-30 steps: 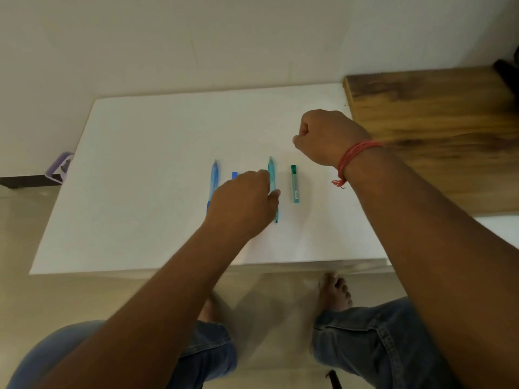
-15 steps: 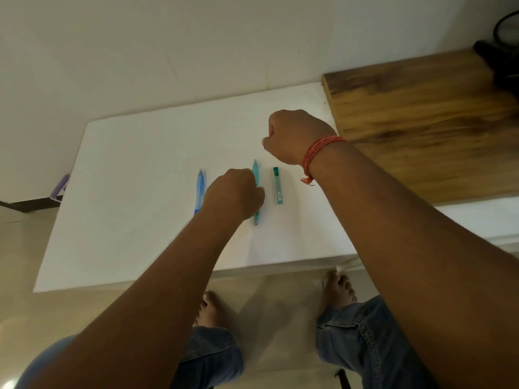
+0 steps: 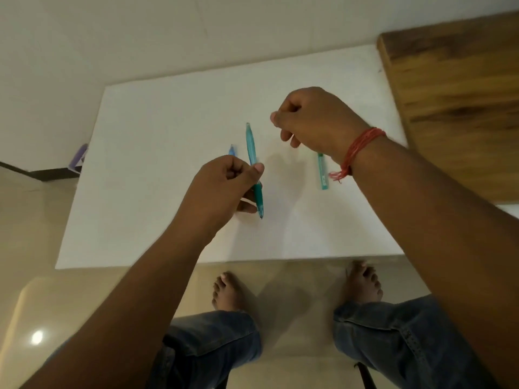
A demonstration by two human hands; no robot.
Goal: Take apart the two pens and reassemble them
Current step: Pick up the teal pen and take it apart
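My left hand (image 3: 224,186) grips a teal pen body (image 3: 252,148) near its lower half and holds it lifted above the white table (image 3: 157,136), tip pointing toward me. My right hand (image 3: 311,116) hovers to the right of the pen's top end with fingers curled; nothing shows plainly in it. A green pen cap (image 3: 322,172) lies flat on the table below my right wrist, partly hidden by it. Only the top of a blue pen (image 3: 232,150) peeks out behind my left hand.
A wooden surface (image 3: 455,88) adjoins the white table at the right. A purple object (image 3: 80,158) sits off the table's left edge. My knees and bare feet are below the near table edge.
My left hand has closed on the teal pen body and lifted it off the table. My right hand stayed curled above, near the pen's top end.
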